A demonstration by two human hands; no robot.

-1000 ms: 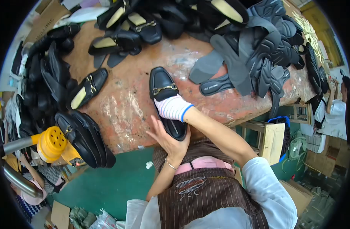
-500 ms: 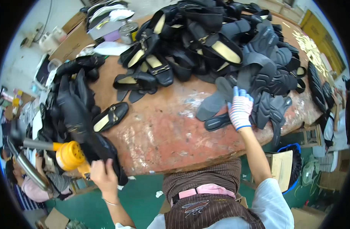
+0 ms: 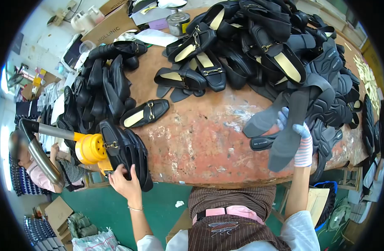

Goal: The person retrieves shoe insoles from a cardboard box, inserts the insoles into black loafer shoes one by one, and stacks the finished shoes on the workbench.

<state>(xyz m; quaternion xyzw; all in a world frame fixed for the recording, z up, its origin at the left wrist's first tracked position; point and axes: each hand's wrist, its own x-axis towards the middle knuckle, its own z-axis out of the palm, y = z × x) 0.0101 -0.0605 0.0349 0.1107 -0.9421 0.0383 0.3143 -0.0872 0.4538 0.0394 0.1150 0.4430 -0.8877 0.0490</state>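
My right hand [image 3: 303,146], in a white glove with coloured stripes, grips a long grey insole [image 3: 286,144]. Its thumb lies over the insole and the fingers curl behind it. Beside it lie a black insole [image 3: 265,142] and a heap of dark padded insoles [image 3: 332,104]. My bare left hand [image 3: 125,184] has its fingers apart at the lower end of a black loafer [image 3: 112,136] with a gold bit. That loafer stands with other shoes at the table's front left. Close by is a yellow tool [image 3: 90,148] with a metal tube.
Black loafers [image 3: 225,54] are piled at the back of the table [image 3: 208,142]. A single loafer [image 3: 146,113] lies at left, near a row of shoes [image 3: 112,83]. A tin [image 3: 178,24] and a cardboard box [image 3: 110,29] stand behind. Another person [image 3: 41,167] sits at far left.
My right hand has taken hold of the grey insole and raised it off the heap. The loafer at my left hand now stands with the others, and the left fingers have spread. The view has shifted left.
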